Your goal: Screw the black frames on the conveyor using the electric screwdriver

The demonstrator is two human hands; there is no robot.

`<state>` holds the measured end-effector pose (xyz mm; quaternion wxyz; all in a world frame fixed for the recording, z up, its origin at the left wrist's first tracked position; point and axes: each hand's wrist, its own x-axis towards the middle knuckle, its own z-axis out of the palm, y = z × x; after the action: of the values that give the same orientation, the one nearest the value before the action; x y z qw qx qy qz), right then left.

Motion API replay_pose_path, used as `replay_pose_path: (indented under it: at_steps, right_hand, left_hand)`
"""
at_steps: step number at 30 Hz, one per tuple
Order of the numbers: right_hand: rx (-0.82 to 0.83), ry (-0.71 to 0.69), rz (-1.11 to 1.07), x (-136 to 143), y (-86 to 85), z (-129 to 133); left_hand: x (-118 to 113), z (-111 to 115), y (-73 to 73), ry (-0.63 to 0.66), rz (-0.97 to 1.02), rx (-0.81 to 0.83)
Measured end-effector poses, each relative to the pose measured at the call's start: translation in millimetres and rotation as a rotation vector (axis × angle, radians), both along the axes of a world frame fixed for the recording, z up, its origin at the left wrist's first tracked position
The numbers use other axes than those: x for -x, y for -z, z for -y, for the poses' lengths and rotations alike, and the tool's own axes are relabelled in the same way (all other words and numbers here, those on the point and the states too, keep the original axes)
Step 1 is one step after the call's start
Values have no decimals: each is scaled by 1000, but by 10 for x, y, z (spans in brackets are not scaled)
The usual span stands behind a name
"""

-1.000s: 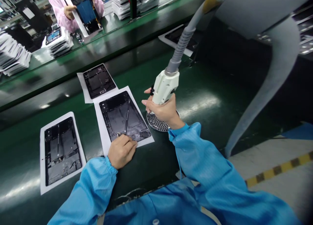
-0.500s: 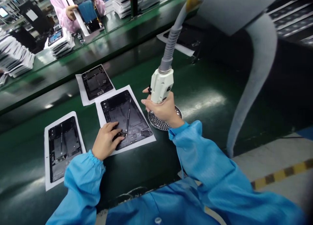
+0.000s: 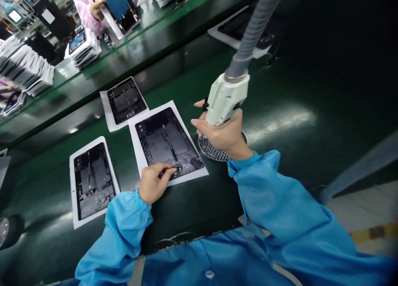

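A black tablet housing lies on white paper in the middle of the green bench. At its near edge my left hand is pinched over a small part, with thumb and forefinger together; what lies between them is too small to name. A thin dark strip runs up the housing from there. My right hand is wrapped round a white tool handle on a grey ribbed hose, right of the housing. Under that hand is a round perforated metal disc, partly hidden.
Another housing on paper lies at the left, a third behind, and one at the back right. Across the rail, a person in pink holds a device beside paper stacks. A round object sits far left.
The view has shifted, and the tool handle appears larger and higher. My left hand has moved along the housing's near edge, its fingers now drawn together. My right hand still grips the handle.
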<state>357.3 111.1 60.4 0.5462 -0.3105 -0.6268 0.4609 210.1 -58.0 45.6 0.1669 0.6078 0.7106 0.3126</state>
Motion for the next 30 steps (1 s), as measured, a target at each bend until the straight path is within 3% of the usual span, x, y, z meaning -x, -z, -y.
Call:
replay_pose_path:
  at_steps: [4,13,18,23,27,30]
  right_hand:
    - [-49,17,-45,-30,-45,12]
    - [-105,21,-30,-48,-114,39]
    - [-113,0,-12,-69,-122,46]
    - [-92,-17,-9,-79,-147,58]
    - [-55,-43,-68,-75,-187,108]
    - [10,-96,-118,-33,-202,198]
  left_hand:
    - [-53,-2,31,62,-74,100]
    - [-243,-12,78,-75,-314,107]
    - [-145,50,100,94,-323,49]
    - [-26,166,114,303,-469,-144]
    - [-14,100,183,312,-526,-235]
    - [-2,-37,222,252,-531,-203]
